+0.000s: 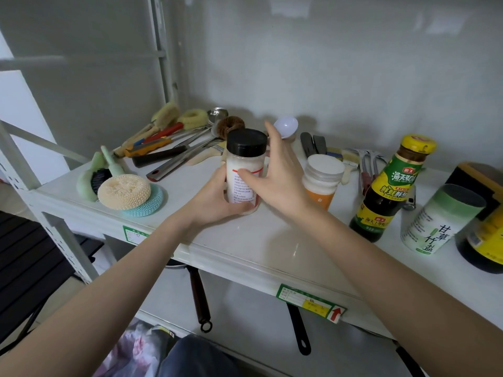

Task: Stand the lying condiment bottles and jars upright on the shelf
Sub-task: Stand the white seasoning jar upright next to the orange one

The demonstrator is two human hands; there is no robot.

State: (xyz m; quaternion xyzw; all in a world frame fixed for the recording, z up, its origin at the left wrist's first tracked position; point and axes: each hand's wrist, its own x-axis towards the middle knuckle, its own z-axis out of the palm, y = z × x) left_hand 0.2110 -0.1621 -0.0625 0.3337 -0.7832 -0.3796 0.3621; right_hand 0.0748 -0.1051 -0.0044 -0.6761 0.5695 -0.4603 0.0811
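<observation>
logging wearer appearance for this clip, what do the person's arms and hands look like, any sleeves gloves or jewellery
Both arms are bare from the bottom edge of the frame up to the hands, with no sleeves in view. The left hand and right hand wear no gloves. No rings, watch or bracelet show on the visible fingers and wrists. Nails look short and unpainted where they can be seen.
</observation>
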